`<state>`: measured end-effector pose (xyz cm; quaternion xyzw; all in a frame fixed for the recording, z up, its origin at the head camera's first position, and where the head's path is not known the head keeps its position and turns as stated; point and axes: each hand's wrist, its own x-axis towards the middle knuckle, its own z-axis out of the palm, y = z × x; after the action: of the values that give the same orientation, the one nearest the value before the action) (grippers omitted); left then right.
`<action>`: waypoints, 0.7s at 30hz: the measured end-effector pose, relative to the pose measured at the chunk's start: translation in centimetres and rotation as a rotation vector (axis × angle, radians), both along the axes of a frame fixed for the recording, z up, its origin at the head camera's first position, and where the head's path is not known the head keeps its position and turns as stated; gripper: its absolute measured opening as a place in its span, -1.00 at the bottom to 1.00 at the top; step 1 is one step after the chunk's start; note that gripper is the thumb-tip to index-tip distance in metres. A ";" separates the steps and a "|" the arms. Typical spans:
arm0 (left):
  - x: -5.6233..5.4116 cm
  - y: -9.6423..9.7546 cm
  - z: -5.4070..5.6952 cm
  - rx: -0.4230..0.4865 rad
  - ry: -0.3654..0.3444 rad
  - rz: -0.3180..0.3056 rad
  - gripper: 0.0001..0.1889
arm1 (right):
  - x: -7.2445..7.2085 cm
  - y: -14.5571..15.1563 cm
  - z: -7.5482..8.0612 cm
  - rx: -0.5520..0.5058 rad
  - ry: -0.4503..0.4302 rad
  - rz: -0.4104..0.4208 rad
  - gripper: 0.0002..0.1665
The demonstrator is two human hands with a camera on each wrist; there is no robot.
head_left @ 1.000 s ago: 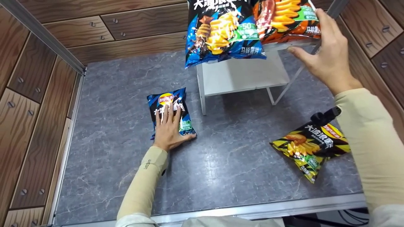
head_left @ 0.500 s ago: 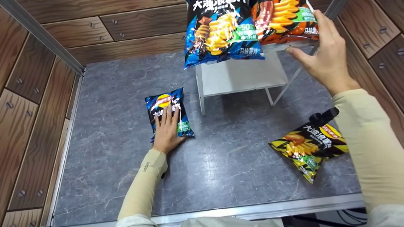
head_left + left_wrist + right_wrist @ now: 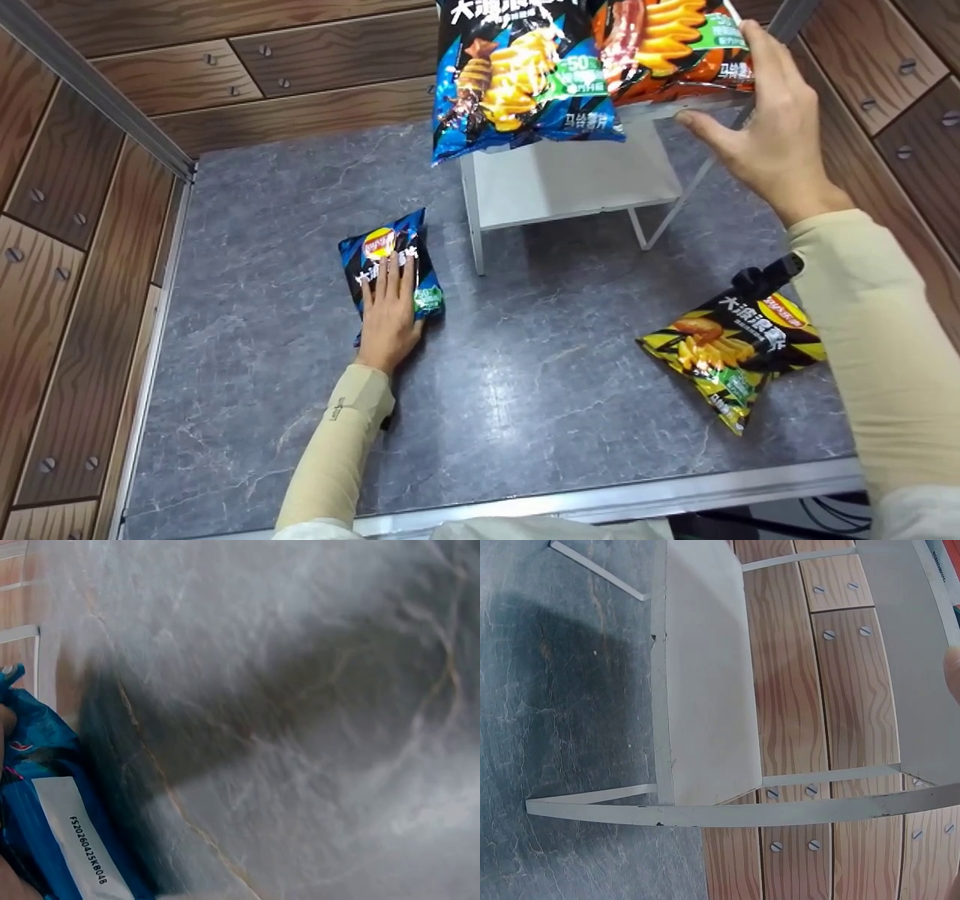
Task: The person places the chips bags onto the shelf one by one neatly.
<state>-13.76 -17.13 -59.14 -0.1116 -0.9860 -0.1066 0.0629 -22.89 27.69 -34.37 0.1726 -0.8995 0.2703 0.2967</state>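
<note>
My left hand (image 3: 388, 322) lies on a blue and black bag of potato chips (image 3: 379, 244), its straight fingers pointing away from me over the bag's front. In the left wrist view the blue bag (image 3: 45, 802) shows a white label on its side. My right hand (image 3: 784, 142) is at the right end of the white shelf stand (image 3: 577, 180), fingers fairly straight and thumb apart. Its fingertips are beside an orange chip bag (image 3: 667, 45); whether they touch the bag or the shelf edge I cannot tell. A second blue chip bag (image 3: 517, 82) hangs over the stand's top edge.
A yellow and black chip bag (image 3: 739, 345) lies on the marbled tabletop (image 3: 525, 405), partly under my right forearm. The stand's lower shelf (image 3: 709, 675) and legs show in the right wrist view. Wood-patterned walls (image 3: 180, 60) enclose the table, and a metal edge (image 3: 615, 495) runs along its front.
My left hand has moved slightly left with the blue bag under it, which has turned a little counterclockwise. My left thumb has drawn in. The right hand stays about where it was.
</note>
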 end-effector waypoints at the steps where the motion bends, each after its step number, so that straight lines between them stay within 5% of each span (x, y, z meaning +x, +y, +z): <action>1: 0.1 0.0 0.1 0.011 0.003 -0.001 0.05 | 0.0 0.0 0.0 0.009 0.007 0.005 0.03; 11: 0.9 -0.4 1.2 0.142 0.039 -0.011 -0.18 | 0.0 0.0 0.1 0.037 0.022 0.025 0.02; 21: 2.3 -1.1 3.3 0.234 0.051 -0.098 -0.18 | 0.0 0.2 0.0 0.029 0.025 0.022 0.02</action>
<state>-11.43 -18.21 -55.85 -0.1545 -0.9582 -0.2212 0.0955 -22.86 27.91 -34.36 0.1900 -0.8976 0.2581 0.3026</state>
